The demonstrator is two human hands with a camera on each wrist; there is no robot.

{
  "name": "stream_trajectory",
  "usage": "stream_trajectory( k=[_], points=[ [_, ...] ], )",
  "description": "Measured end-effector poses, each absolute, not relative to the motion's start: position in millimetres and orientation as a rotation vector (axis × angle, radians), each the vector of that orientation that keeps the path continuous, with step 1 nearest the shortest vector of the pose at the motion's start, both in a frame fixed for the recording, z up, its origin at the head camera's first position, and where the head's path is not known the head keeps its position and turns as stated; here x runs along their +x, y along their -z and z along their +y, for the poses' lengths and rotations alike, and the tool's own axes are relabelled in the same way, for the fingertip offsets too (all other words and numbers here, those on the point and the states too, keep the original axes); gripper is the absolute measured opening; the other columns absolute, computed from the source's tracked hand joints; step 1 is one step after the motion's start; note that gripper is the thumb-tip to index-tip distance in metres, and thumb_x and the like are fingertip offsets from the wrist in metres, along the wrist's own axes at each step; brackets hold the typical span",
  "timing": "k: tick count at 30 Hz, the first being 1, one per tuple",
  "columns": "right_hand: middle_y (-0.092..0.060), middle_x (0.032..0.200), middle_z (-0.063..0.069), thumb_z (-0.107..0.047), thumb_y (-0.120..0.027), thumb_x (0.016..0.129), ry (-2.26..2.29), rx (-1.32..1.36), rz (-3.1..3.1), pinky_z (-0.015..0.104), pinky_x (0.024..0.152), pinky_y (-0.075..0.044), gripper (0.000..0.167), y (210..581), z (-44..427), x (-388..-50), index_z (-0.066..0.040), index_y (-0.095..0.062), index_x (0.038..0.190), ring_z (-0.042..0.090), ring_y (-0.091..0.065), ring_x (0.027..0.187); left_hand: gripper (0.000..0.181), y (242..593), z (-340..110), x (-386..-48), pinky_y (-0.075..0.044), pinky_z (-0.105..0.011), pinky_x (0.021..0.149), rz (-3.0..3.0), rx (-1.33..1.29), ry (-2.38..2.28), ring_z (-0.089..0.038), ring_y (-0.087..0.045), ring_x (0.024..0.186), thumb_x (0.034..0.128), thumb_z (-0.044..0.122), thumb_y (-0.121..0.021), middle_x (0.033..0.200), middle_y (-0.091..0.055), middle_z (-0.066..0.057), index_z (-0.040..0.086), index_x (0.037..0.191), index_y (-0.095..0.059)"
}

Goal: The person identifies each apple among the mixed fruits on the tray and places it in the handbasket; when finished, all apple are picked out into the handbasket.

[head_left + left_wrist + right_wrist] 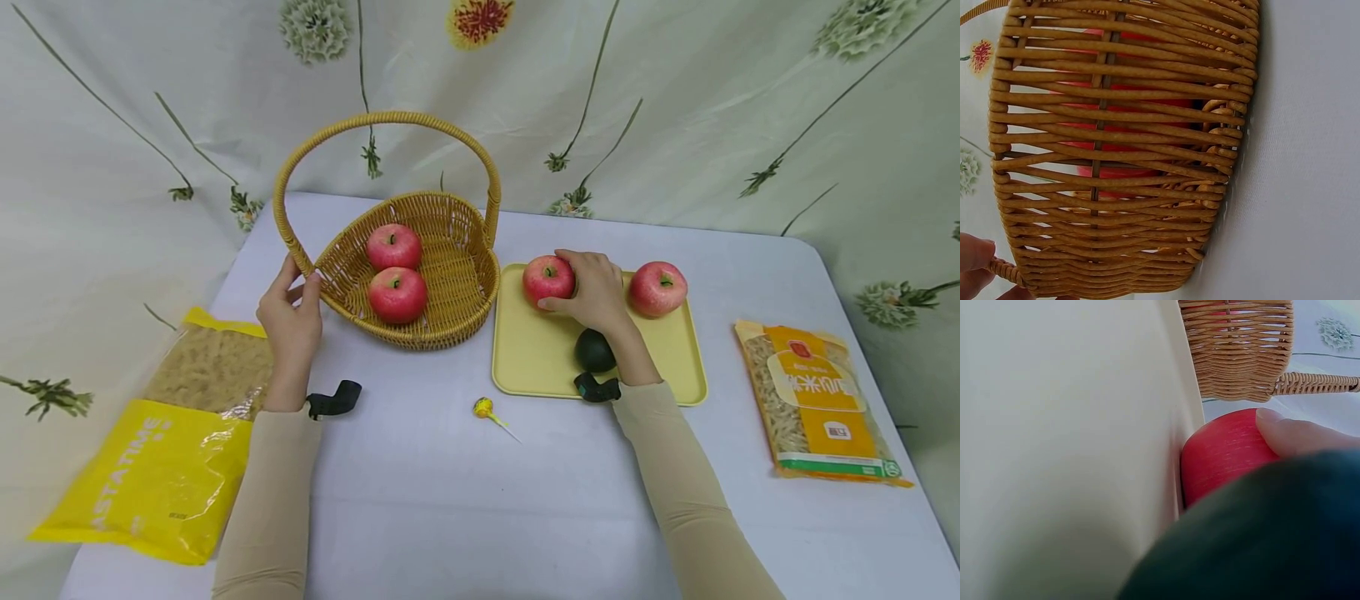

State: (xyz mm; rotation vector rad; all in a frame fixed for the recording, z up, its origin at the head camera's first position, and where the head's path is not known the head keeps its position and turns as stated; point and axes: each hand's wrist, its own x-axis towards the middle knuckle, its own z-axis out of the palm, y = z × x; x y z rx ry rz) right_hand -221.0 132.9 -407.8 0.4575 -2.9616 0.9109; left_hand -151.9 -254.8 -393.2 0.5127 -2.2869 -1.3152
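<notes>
The left hand (291,321) pinches the base of the handle of a wicker basket (457,287), at its left end; in the left wrist view its fingertips (975,262) hold the wrapped handle. Two red apples (393,247) (397,296) lie inside the basket. On the yellow tray (525,367) the right hand (596,296) grips a red apple (546,281) with thumb and fingers. Seen from the right wrist, the thumb (1297,434) lies on that apple (1225,453). Another apple (657,289) and a dark green round object (595,351) are also on the tray.
A yellow pasta bag (172,467) lies at the left. An orange-and-clear packet (821,400) is on the right side of the table. A lollipop (484,407) lies in front of the tray. Flower-patterned cloth (660,108) hangs behind.
</notes>
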Motion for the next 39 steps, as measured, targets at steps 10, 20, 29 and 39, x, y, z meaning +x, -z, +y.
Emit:
stream_trajectory(
  k=[10,20,29,39],
  points=[
    [-0.053,0.142,0.017,-0.039,-0.083,0.074,-0.895,0.487,-2.960,0.052,0.110,-0.022,0.084,408.5,133.3,-220.8,-0.008,-0.046,0.143,0.034,-0.044,0.130,0.046,392.5,-254.4,-152.1,-0.054,-0.029,0.092,-2.292,0.528,1.326,-0.022,-0.061,0.112,0.1014,0.028,-0.051,0.142,-0.056,0.000,0.027,0.147,-0.044],
    [-0.056,0.139,0.017,-0.035,-0.085,0.073,-0.947,0.483,-2.936,0.051,0.110,-0.022,0.082,408.0,133.4,-220.8,-0.006,-0.049,0.140,0.033,-0.049,0.127,0.046,392.8,-254.0,-152.0,-0.054,-0.033,0.094,-2.286,0.515,1.318,-0.022,-0.062,0.113,0.1014,0.027,-0.051,0.142,-0.056,0.000,0.026,0.147,-0.044],
    [-0.058,0.137,0.017,-0.033,-0.086,0.072,-0.949,0.489,-2.922,0.051,0.111,-0.022,0.080,406.6,133.5,-219.4,-0.005,-0.051,0.138,0.034,-0.050,0.126,0.046,392.5,-254.4,-152.0,-0.054,-0.032,0.094,-2.282,0.520,1.325,-0.022,-0.062,0.113,0.1014,0.027,-0.051,0.142,-0.057,0.000,0.026,0.147,-0.044],
    [-0.056,0.137,0.018,-0.029,-0.087,0.071,-1.048,0.482,-2.883,0.053,0.110,-0.031,0.078,402.5,134.2,-217.9,-0.005,-0.053,0.137,0.037,-0.046,0.128,0.046,392.3,-254.4,-151.6,-0.054,-0.031,0.093,-2.289,0.518,1.325,-0.022,-0.062,0.113,0.1015,0.028,-0.051,0.142,-0.056,0.000,0.027,0.147,-0.044]
  ],
)
